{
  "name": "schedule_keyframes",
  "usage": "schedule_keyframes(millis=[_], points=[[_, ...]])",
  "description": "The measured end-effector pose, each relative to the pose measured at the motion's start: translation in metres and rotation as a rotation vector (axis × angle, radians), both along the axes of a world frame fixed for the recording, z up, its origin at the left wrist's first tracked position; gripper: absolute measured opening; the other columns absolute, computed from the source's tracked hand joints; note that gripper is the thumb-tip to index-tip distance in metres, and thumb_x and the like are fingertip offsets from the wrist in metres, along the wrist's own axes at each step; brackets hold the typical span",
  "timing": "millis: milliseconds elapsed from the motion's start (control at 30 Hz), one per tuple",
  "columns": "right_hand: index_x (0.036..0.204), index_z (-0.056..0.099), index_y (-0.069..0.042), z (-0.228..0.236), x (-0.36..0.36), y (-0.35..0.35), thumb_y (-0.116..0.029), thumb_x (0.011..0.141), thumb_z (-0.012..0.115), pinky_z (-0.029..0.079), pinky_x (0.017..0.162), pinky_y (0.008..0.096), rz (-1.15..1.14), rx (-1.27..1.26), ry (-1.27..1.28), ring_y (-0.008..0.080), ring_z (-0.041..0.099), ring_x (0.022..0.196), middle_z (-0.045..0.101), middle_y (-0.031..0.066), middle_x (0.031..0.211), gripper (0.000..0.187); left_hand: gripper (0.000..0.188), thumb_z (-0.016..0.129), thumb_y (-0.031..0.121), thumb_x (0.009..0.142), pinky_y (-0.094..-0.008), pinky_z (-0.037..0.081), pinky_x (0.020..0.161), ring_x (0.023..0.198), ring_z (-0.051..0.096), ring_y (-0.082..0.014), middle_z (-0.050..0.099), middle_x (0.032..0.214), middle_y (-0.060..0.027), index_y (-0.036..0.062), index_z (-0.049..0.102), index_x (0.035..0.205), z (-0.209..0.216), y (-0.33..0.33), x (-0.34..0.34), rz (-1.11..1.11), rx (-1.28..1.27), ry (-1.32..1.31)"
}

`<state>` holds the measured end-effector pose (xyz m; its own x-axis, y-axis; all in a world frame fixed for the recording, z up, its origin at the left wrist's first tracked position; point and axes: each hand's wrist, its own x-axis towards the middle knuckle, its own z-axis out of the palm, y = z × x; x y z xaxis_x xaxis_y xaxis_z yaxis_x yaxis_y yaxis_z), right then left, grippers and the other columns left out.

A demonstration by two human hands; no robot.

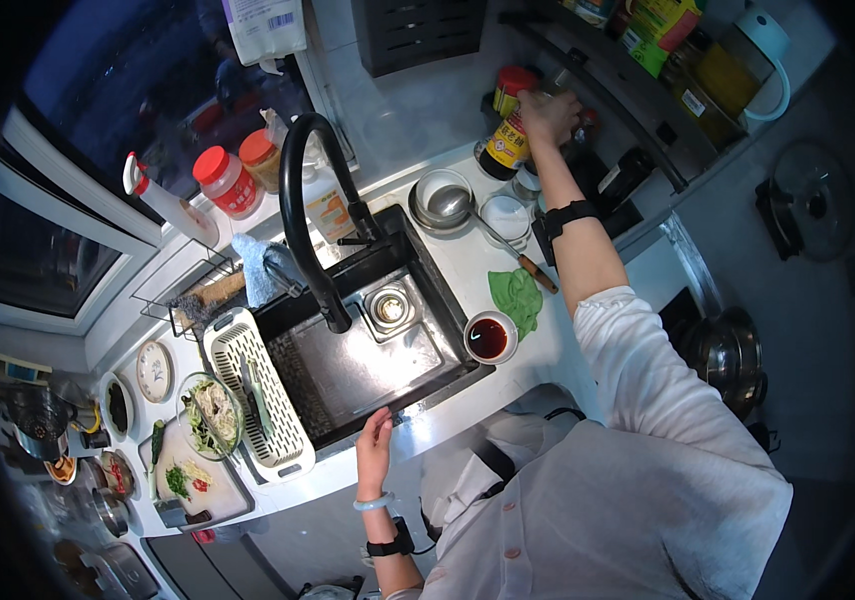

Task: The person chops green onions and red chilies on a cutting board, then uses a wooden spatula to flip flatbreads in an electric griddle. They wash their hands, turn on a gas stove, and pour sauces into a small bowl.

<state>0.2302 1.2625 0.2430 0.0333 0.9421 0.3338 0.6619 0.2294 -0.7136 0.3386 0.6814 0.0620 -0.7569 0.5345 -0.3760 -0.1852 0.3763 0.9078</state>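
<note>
My right hand [551,117] is stretched to the back corner of the counter, its fingers closed round the upper part of a dark sauce bottle with a yellow label [508,145]. The bottle stands upright among other jars, and part of it is hidden behind the hand. My left hand [376,435] hangs by the front edge of the black sink [313,435], holding nothing, its fingers loosely extended. On the counter right of the sink is a small bowl of dark red-brown liquid [489,338]. Beside it lies a crumpled green cloth [516,300].
A ladle [451,204] rests across a metal bowl near a white-lidded jar [505,218]. The black faucet [293,190] arches over the sink. Left are a white slotted rack [293,455], a glass bowl of shredded vegetables [210,415] and a cutting board [223,490]. A shelf [628,110] overhangs the right hand.
</note>
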Motion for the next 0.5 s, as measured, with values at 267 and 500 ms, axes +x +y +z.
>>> schedule_keyframes(millis=[267,500], points=[[0.134,0.038,0.007,-0.004,0.004,-0.005,-0.048,0.068,0.079,0.047,0.098,0.0526,0.274,-0.19,0.044,0.043,0.047,0.126,0.045,0.026,0.136,0.095,0.033,0.057,0.015,0.1,-0.0295,0.048,0.094,0.107,0.063,-0.0194,0.067,0.12,-0.0147,-0.0024,0.058,0.128,0.004,0.014,-0.007,-0.013,0.022,0.018],[0.135,0.042,-0.002,-0.017,0.016,-0.076,-0.04,0.065,0.078,0.044,0.099,0.0523,0.355,-0.122,-0.056,0.0429,0.049,0.123,0.053,0.0228,0.128,0.087,0.033,0.057,0.015,0.099,-0.0297,0.049,0.091,0.103,0.064,-0.0201,0.066,0.116,-0.0127,-0.0007,0.057,0.129,0.042,0.022,-0.018,-0.074,-0.024,0.181]])
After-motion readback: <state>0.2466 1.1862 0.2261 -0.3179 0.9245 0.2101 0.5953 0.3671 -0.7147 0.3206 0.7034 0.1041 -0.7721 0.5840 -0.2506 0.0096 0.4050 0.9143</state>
